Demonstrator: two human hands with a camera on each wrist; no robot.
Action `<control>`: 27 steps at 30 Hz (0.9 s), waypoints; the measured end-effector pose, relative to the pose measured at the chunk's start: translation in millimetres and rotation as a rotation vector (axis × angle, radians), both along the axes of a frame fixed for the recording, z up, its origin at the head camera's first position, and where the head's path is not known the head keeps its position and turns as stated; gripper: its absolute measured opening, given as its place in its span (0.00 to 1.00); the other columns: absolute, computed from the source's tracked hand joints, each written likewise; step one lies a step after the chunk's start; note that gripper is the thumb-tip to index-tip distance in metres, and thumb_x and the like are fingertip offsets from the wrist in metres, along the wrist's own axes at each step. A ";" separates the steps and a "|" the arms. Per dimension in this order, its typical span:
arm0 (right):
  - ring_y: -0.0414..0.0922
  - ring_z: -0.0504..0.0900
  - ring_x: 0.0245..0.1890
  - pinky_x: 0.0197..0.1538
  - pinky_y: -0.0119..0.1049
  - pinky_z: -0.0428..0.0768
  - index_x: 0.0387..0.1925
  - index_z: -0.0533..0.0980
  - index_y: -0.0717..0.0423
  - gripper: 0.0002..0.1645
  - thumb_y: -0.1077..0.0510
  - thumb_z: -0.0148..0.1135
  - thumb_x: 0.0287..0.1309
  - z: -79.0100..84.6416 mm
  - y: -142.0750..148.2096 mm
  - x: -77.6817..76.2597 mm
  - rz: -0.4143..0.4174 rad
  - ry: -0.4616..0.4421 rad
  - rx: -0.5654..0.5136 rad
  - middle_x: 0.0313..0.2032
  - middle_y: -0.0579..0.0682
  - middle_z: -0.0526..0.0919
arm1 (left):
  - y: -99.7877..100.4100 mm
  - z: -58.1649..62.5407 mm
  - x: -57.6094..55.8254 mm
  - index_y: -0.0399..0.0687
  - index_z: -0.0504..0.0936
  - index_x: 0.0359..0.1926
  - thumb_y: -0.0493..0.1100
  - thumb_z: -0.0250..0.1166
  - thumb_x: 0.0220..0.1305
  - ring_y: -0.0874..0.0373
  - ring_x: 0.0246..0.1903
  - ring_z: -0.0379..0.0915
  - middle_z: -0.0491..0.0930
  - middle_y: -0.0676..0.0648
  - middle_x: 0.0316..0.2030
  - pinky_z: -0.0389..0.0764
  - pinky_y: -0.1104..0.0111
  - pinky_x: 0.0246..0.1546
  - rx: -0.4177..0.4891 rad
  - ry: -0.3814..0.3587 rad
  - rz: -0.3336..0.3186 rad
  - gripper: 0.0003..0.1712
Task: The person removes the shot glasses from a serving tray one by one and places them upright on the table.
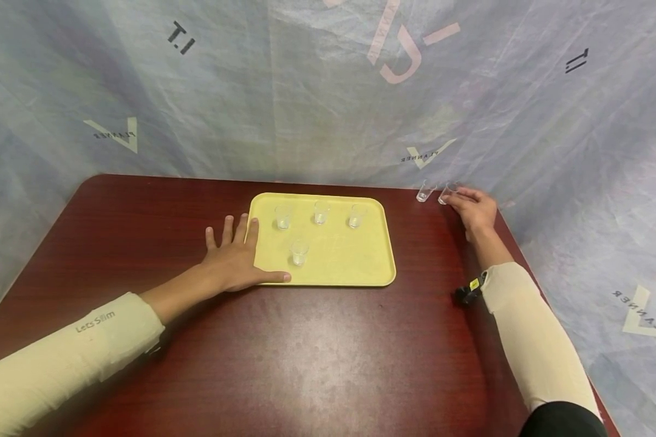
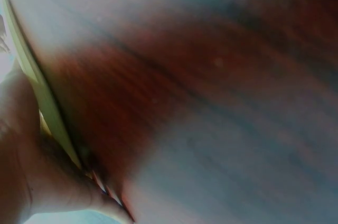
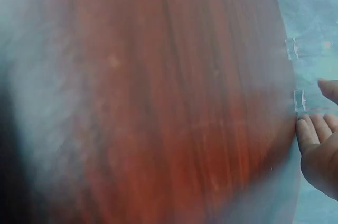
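My left hand (image 1: 232, 261) rests spread at the left end of a yellow tray (image 1: 350, 261), its thumb lying along the near rim. In the left wrist view, the tray's edge (image 2: 39, 84) runs alongside that hand. Four small clear glasses stand on the tray: three across the back, including a middle one (image 1: 321, 213), and one nearer the front (image 1: 299, 253). At the table's far right, my right hand (image 1: 477, 212) reaches to a small clear glass (image 1: 445, 194). The right wrist view shows its thumb and fingers apart, with the fingertips (image 3: 303, 126) right at that glass (image 3: 299, 101).
Another clear glass (image 1: 424, 192) stands just left of the right hand's glass, near the back edge. The reddish-brown table (image 1: 306, 358) meets a grey printed cloth (image 1: 317, 121) behind it. More cloth hangs along the right side.
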State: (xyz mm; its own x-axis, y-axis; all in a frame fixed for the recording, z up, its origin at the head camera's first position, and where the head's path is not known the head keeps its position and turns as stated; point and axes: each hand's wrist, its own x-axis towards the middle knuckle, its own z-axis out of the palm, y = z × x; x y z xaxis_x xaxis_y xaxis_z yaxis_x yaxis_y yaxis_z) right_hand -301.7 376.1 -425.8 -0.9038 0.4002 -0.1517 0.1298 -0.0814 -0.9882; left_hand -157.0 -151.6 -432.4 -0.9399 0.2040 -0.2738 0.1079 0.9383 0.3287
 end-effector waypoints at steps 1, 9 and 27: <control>0.30 0.92 0.34 0.47 0.25 0.91 0.56 0.85 0.62 0.26 0.73 0.83 0.56 -0.3 0.7 1.8 -0.003 -0.001 -0.002 0.31 0.38 0.94 | 0.1 -0.3 0.0 0.41 0.32 0.93 1.00 0.61 0.47 0.28 0.91 0.16 0.27 0.33 0.92 0.21 0.21 0.81 0.001 0.000 0.000 0.96; 0.30 0.91 0.34 0.49 0.26 0.91 0.61 0.84 0.64 0.28 0.69 0.82 0.60 -0.3 8.5 18.8 -0.008 -0.055 0.046 0.37 0.39 0.91 | 1.4 -1.2 -0.3 0.41 0.31 0.93 1.00 0.61 0.47 0.29 0.91 0.15 0.27 0.33 0.92 0.21 0.21 0.81 0.005 -0.007 -0.003 0.96; 0.25 0.90 0.37 0.48 0.22 0.89 0.59 0.82 0.57 0.25 0.67 0.81 0.63 7.3 -11.9 43.9 0.094 -0.058 0.118 0.38 0.32 0.93 | 1.4 3.7 -1.6 0.40 0.31 0.93 0.99 0.62 0.49 0.28 0.90 0.15 0.27 0.32 0.92 0.22 0.20 0.81 -0.004 -0.003 -0.005 0.95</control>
State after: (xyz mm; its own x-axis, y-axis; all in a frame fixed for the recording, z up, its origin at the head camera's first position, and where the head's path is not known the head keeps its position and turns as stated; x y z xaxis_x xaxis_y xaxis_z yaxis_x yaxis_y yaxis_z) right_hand -257.8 364.3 -418.5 -0.9291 0.3328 -0.1614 0.1884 0.0502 -0.9808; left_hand -158.6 -150.3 -428.7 -0.9380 0.2074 -0.2779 0.1114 0.9391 0.3250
